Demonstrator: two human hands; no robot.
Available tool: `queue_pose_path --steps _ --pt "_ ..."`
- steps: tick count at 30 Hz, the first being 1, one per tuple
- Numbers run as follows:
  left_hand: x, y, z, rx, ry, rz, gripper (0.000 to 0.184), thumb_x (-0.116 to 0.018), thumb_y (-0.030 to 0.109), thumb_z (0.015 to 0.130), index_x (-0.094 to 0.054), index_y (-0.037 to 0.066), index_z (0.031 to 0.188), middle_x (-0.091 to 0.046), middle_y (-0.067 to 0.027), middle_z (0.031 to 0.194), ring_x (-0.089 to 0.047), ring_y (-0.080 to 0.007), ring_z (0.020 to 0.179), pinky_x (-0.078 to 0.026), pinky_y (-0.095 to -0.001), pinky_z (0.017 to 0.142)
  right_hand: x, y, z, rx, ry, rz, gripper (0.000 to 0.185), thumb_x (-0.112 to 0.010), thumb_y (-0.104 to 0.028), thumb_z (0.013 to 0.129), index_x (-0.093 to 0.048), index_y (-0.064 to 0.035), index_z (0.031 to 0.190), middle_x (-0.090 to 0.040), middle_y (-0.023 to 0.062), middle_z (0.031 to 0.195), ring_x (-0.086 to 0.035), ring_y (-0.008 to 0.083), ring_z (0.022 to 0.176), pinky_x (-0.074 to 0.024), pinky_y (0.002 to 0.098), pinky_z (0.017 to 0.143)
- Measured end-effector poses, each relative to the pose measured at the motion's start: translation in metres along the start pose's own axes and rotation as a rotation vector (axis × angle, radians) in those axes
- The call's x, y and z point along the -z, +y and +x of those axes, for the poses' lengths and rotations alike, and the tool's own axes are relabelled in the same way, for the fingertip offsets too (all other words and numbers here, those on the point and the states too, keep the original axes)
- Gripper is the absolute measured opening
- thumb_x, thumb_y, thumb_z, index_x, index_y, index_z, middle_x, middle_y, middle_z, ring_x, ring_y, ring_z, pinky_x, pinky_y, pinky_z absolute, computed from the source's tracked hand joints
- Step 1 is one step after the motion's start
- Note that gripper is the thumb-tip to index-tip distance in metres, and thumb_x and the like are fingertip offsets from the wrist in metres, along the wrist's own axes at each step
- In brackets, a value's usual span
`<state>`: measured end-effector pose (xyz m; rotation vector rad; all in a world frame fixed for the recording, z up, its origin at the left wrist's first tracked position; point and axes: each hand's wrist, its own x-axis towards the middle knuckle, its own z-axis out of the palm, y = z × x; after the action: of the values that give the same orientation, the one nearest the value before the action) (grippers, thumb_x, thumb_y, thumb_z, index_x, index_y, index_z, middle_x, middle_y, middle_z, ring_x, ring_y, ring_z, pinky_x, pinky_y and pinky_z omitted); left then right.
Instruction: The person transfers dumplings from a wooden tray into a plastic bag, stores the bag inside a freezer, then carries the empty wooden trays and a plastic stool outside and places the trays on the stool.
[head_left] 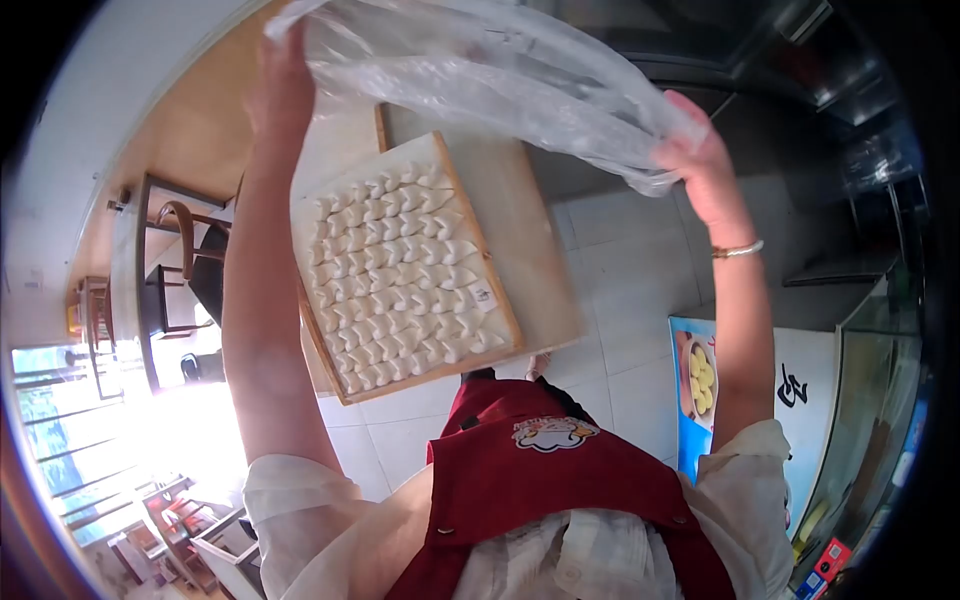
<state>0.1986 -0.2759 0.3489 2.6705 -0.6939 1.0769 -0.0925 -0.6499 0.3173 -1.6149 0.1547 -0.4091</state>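
Handling the clear, crinkled plastic sheet (pixel 480 85) across the frame's top calls for even tension, with the left hand (pixel 286 75) at upper left and right hand (pixel 695 150) at upper right, fingers gripping its ends, clear of the white, folded dough pieces (pixel 400 270) at centre-left.

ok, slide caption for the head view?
Left hand and right hand hold translucent plastic between them, near a wood-edged tray of white dumplings in rows.

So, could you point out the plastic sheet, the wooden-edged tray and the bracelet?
plastic sheet (pixel 480 92): head view, middle of its stretched span.
wooden-edged tray (pixel 505 306): head view, its wooden rim.
bracelet (pixel 738 249): head view, visible part of its band.
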Motion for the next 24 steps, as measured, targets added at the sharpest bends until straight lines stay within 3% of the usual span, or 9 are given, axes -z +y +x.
queue_pose_path --steps 5,7,10,13,14,17,18,20,24 --pt "0.013 -0.052 -0.010 0.249 -0.088 0.073 0.059 -0.049 0.018 0.087 -0.019 0.026 0.137 -0.048 -0.0143 0.122 -0.058 -0.0339 0.088 -0.049 -0.0431 0.065 -0.113 0.087 0.052 0.384 0.199 -1.215 0.032 -0.056 -0.002 0.071 -0.056 -0.0089 0.102 -0.051 0.0107 0.086 -0.053 0.0307 0.081 -0.0460 0.0372 0.069" --pt "-0.009 -0.084 -0.031 0.262 -0.212 0.046 0.074 -0.054 0.016 0.084 -0.008 0.023 0.141 -0.051 -0.0186 0.117 -0.060 -0.0319 0.083 -0.048 -0.0383 0.059 -0.157 0.125 0.077 0.089 0.224 -1.133 0.027 -0.054 -0.004 0.077 -0.055 -0.0095 0.103 -0.053 0.0099 0.092 -0.055 0.0257 0.079 -0.0467 0.0347 0.065" --pt "-0.036 -0.106 -0.053 0.665 -0.483 -0.494 0.084 -0.057 0.007 0.080 -0.002 0.025 0.141 -0.050 -0.0188 0.118 -0.062 -0.0242 0.080 -0.048 -0.0317 0.046 -0.207 0.165 0.123 -0.666 0.088 0.005 0.027 -0.049 -0.005 0.083 -0.052 -0.0108 0.109 -0.054 0.0087 0.098 -0.055 0.0202 0.076 -0.0481 0.0343 0.062" --pt "-0.080 -0.122 -0.074 0.765 -0.365 -1.171 0.087 -0.053 -0.004 0.077 -0.002 0.025 0.141 -0.045 -0.0179 0.123 -0.059 -0.0196 0.091 -0.048 -0.0266 0.040 -0.243 0.188 0.151 -0.666 0.246 0.537 0.030 -0.042 -0.002 0.087 -0.048 -0.0091 0.116 -0.054 0.0092 0.106 -0.057 0.0196 0.084 -0.0518 0.0363 0.067" --pt "-0.092 -0.125 -0.079 0.806 -0.307 -1.338 0.084 -0.048 -0.009 0.078 -0.004 0.024 0.142 -0.038 -0.0165 0.128 -0.054 -0.0217 0.101 -0.055 -0.0300 0.056 -0.252 0.194 0.159 -0.585 0.308 0.661 0.029 -0.041 -0.003 0.088 -0.047 -0.0063 0.116 -0.053 0.0112 0.110 -0.056 0.0214 0.091 -0.0516 0.0362 0.072" --pt "-0.140 -0.143 -0.102 0.768 -0.238 -1.615 0.080 -0.043 -0.013 0.078 -0.008 0.021 0.142 -0.033 -0.0160 0.132 -0.049 -0.0230 0.109 -0.054 -0.0333 0.075 -0.266 0.211 0.171 -0.372 0.393 0.880 0.027 -0.037 -0.004 0.092 -0.045 0.0000 0.118 -0.051 0.0149 0.119 -0.052 0.0256 0.108 -0.0478 0.0376 0.088" --pt "-0.148 -0.146 -0.108 0.790 -0.215 -1.617 0.073 -0.042 -0.015 0.079 -0.019 0.015 0.141 -0.050 -0.0174 0.119 -0.054 -0.0207 0.105 -0.047 -0.0292 0.086 -0.261 0.220 0.172 -0.327 0.348 0.859 0.028 -0.037 -0.004 0.092 -0.044 0.0006 0.118 -0.050 0.0147 0.120 -0.050 0.0261 0.112 -0.0444 0.0391 0.093" --pt "-0.165 -0.168 -0.128 0.624 -0.466 -1.233 0.069 -0.043 -0.013 0.080 -0.024 0.016 0.140 -0.056 -0.0136 0.114 -0.056 -0.0171 0.101 -0.045 -0.0270 0.085 -0.248 0.247 0.162 -0.296 0.316 0.708 0.031 -0.039 -0.009 0.093 -0.043 0.0000 0.122 -0.049 0.0123 0.123 -0.047 0.0246 0.116 -0.0347 0.0400 0.102" --pt "-0.165 -0.178 -0.158 0.542 -0.880 -0.885 0.064 -0.045 -0.008 0.083 -0.031 0.019 0.139 -0.063 -0.0071 0.100 -0.058 -0.0111 0.092 -0.043 -0.0253 0.083 -0.231 0.276 0.115 -0.392 0.113 0.518 0.038 -0.037 -0.029 0.095 -0.044 -0.0051 0.124 -0.049 0.0085 0.125 -0.050 0.0205 0.110 -0.0392 0.0338 0.095"
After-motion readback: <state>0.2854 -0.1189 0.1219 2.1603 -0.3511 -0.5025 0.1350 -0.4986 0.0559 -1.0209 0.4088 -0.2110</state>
